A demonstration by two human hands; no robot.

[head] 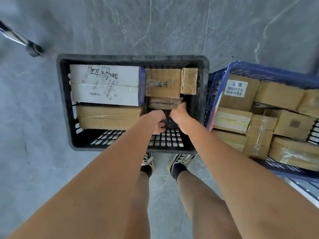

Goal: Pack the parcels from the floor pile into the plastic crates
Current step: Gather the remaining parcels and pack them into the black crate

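Both hands' fingers curled, grip unclear, inside black crate (65,100) w/ small brown parcel (164,102) touching right hand (179,114).

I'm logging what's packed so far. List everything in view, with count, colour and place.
black crate: one, black plastic, centre, on the floor
white box: one, white with printed labels, far left inside the black crate
long brown box: one, brown, left in the black crate, nearer than the white box
small brown parcels: three, brown, far right inside the black crate
blue crate: one, blue plastic, right of the black crate
brown parcels: many, exact count unclear, brown, piled in the blue crate
metal pole: one, silver and black, upper left
floor: grey marbled tiles
shoes: two, black and white, below the black crate
left hand: inside the black crate, fingers curled, apparently holding nothing
right hand: inside the black crate, at the lowest small parcel
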